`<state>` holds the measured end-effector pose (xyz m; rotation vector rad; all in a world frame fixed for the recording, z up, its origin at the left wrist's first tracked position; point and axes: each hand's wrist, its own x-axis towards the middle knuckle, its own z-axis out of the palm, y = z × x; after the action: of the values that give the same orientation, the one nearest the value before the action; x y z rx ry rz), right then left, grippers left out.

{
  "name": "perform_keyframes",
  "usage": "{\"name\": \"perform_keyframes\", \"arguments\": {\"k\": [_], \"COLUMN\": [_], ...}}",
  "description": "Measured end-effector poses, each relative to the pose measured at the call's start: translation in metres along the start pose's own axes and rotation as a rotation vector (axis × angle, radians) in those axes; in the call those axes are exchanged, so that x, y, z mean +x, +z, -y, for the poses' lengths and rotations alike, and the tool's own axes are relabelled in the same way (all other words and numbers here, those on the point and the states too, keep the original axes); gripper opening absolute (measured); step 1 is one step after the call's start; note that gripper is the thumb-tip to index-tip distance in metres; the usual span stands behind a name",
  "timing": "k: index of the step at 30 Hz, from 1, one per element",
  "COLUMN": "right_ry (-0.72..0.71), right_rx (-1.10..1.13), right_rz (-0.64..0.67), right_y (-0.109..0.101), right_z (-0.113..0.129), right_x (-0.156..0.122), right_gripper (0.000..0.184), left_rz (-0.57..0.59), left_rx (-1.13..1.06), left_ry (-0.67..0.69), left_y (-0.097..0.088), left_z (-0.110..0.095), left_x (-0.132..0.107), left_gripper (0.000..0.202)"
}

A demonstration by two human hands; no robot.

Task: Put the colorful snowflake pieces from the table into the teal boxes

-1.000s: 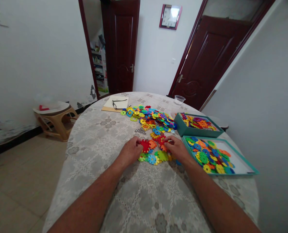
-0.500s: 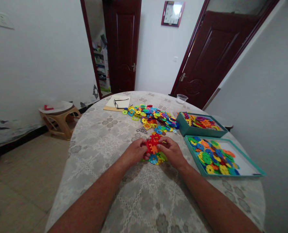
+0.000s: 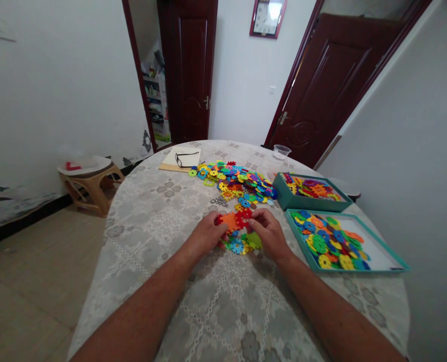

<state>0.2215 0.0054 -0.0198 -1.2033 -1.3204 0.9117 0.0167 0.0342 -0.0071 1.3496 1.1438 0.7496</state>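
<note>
Between my two hands is a cluster of red and orange plastic interlocking pieces [image 3: 242, 219] with notched edges. My left hand [image 3: 208, 232] is closed on its left end, where an orange part shows beside the fingers. At the right end, the thumb and fingers of my right hand [image 3: 267, 231] pinch a red part. Just below the cluster lie several blue, yellow and green toothed discs [image 3: 237, 246] on the tablecloth. My fingers hide some of the cluster's edges, so I cannot tell exactly how its parts join.
A heap of colourful discs [image 3: 238, 181] spreads beyond my hands. To the right are a deep green box [image 3: 302, 201] of pieces and a shallow tray [image 3: 389, 251] of discs. Glasses [image 3: 185, 161] rest on a notebook [image 3: 168, 165]. A clear bowl [image 3: 281, 152] stands at the far edge.
The red and orange cluster has been turned: its orange part now points left by my left hand, and its red part sits at the right. Both hands have stayed on it.
</note>
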Motion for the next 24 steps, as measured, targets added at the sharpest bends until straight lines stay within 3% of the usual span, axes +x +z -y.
{"name": "perform_keyframes", "arguments": {"k": [6, 10, 14, 20, 24], "right_ry": [0.081, 0.088, 0.124, 0.147, 0.172], "right_rx": [0.054, -0.006, 0.110, 0.194, 0.172], "right_rz": [0.152, 0.189, 0.214, 0.346, 0.416], "right_y": [0.007, 0.008, 0.004, -0.001, -0.015], "right_z": [-0.011, -0.014, -0.014, -0.003, 0.008], "right_x": [0.001, 0.004, 0.006, 0.007, 0.011], "right_gripper": [0.039, 0.032, 0.038, 0.031, 0.026], "left_rz": [0.102, 0.201, 0.309, 0.298, 0.262], "left_rx": [-0.105, -0.139, -0.211, -0.053, 0.067], "left_ry": [0.026, 0.064, 0.076, 0.056, 0.103], "left_y": [-0.001, -0.005, -0.009, -0.009, -0.006], "left_z": [-0.003, -0.003, -0.006, -0.008, -0.007], "left_x": [-0.004, -0.006, -0.007, -0.006, -0.004], "left_gripper": [0.025, 0.035, 0.050, 0.059, 0.063]}}
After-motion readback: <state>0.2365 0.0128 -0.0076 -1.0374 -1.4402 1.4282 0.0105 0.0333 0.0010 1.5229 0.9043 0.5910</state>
